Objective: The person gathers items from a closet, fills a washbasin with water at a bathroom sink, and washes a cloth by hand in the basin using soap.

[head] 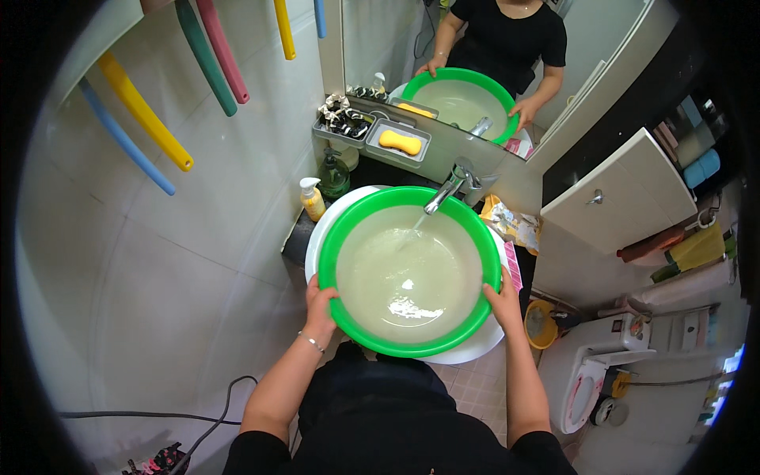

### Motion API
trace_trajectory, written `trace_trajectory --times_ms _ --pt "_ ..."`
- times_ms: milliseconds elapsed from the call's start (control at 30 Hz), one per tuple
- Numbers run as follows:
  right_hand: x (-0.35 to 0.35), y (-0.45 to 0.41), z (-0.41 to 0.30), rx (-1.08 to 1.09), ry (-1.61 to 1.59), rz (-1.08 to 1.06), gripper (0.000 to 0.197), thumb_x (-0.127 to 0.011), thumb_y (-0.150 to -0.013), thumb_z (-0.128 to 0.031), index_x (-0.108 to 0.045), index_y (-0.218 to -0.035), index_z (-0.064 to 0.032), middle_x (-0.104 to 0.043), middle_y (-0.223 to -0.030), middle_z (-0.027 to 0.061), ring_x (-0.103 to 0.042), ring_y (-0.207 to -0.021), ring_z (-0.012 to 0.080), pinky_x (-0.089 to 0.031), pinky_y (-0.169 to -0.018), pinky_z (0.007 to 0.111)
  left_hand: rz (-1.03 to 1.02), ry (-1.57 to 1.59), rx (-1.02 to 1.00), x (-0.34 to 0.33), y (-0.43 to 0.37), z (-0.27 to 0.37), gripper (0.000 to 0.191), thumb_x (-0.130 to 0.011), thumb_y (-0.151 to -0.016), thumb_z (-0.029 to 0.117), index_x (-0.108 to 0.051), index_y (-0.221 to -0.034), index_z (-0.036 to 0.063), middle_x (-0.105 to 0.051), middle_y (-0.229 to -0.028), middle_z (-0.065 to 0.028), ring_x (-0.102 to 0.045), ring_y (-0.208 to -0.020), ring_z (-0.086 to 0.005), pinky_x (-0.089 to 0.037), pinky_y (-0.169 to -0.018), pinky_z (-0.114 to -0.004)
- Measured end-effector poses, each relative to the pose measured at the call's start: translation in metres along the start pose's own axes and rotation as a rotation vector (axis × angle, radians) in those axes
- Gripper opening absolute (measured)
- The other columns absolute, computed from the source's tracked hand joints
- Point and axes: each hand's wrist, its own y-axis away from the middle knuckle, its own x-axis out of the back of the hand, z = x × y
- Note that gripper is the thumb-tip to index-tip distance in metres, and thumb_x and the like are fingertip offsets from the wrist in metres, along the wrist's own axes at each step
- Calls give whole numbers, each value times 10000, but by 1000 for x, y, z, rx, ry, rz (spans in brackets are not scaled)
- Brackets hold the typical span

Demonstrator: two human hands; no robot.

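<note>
A plastic basin with a bright green rim [409, 350] rests over the white washbasin [475, 347], which shows around its edge. My left hand [320, 306] grips the rim at the left, thumb on top. On the opposite side my right hand [504, 300] holds the rim the same way. Cloudy, pale water [380, 261] lies inside, with ripples and bright reflections. From the chrome faucet [445, 193] a thin stream runs into it near the back. The fingers beneath the rim are mostly hidden.
A pump bottle of yellow liquid [312, 200] and a dark green pump bottle [334, 174] stand back left. Behind them, a yellow soap bar [401, 142] lies in a grey dish. A crumpled package [512, 224] sits right of the faucet. The mirror [392, 35] reflects the scene. A toilet [585, 392] stands right.
</note>
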Motion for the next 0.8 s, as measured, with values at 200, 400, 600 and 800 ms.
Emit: trace_trajectory --times_ms 200,400,600,800 --pt "-30 7 58 17 -358 105 683 -547 -803 3 -214 -1400 -11 -365 -1374 161 -375 -1251 235 -308 -1017 321 -45 -67 -62 -18 -14 -5 585 -437 -620 -121 -449 -1195 -14 -573 -1023 -109 -584 -882 -206 -499 -757 -292" --pt "-83 -10 57 -19 -319 52 630 -581 -833 -122 -278 -1369 11 -369 -1372 198 -339 -1283 285 -273 -1045 346 -89 -112 -176 -27 -7 61 569 -412 -605 -142 -476 -1162 -42 -584 -1012 -113 -599 -881 -208 -505 -771 -289" --pt "-57 -84 -40 27 -388 143 505 -442 -913 -442 -510 -1144 1 -617 -928 99 -575 -790 166 -459 -690 296 -3 -201 -157 -35 10 111 571 -404 -583 -140 -488 -1140 -52 -581 -966 -122 -592 -824 -212 -507 -695 -292" --pt "-35 -168 -85 -110 -779 -3 450 -423 -906 -486 -574 -904 -62 -514 -594 -12 -421 -470 55 -301 -418 186 29 -220 -227 -72 33 123 568 -402 -584 -139 -484 -1142 -64 -577 -959 -124 -593 -824 -208 -507 -707 -294"
